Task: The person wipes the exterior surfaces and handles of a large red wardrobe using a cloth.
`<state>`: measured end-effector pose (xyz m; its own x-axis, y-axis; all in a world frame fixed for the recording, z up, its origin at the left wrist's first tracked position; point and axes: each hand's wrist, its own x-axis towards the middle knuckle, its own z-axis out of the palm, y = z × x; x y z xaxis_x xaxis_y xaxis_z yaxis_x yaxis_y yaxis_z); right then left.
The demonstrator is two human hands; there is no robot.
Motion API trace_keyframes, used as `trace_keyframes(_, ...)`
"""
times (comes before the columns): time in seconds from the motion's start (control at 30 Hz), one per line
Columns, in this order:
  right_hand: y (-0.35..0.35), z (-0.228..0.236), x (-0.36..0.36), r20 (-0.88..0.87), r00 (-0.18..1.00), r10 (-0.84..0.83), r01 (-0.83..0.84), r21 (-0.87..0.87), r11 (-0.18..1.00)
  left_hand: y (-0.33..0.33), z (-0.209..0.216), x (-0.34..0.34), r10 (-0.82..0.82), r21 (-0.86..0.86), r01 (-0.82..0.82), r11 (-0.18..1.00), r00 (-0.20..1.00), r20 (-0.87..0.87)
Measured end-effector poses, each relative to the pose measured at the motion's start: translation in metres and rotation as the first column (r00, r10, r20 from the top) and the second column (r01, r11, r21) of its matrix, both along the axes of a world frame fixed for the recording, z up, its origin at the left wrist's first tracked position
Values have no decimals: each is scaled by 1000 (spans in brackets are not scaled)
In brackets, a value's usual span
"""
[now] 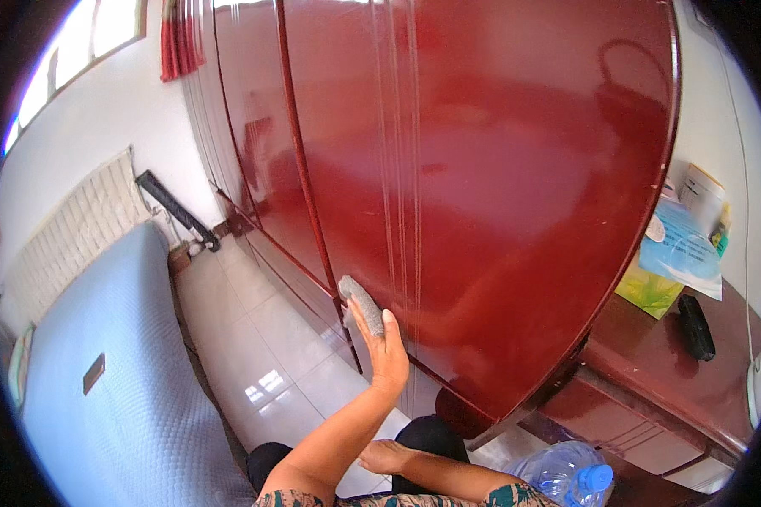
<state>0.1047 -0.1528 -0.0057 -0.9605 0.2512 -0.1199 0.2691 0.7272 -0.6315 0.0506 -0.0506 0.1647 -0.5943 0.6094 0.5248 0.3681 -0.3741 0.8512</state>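
My left hand [385, 351] presses a folded grey cloth [364, 306] against the glossy dark red wardrobe [516, 211]. The cloth lies low on the door, beside the vertical seam between two panels, and my thumb points upward along it. Lower down, my right hand [385, 456] rests by my dark-trousered knee [431, 431], its fingers curled in and nothing visible in them.
A bed with a blue quilted cover [135, 355] stands on the left, a small dark rectangular object [94, 374] on it. At right, a red-brown cabinet [626, 355] carries a black case [696, 328] and packages. A large clear bottle [558, 469] stands near my right arm.
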Motion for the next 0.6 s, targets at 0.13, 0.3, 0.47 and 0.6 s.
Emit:
trace_keyframes(0.13, 1, -8, -3, 138, 988, 65, -72, 46, 996, 26, -15, -30, -30, 24, 25, 999, 972, 233)
trace_keyframes(0.3, 1, -1, -4, 167, 985, 42, -51, 49, 997, 37, 2, -79, -249, -70, 342, 937, 795, 553)
trace_keyframes(0.47, 1, -5, -10, 95, 995, -39, 51, -118, 992, -21, -37, 2, -65, -16, 63, 998, 961, -270)
trace_keyframes(0.6, -9, -31, -9, -324, 915, -241, 134, -319, 938, -70, -63, 41, -165, 51, 279, 959, 692, -703)
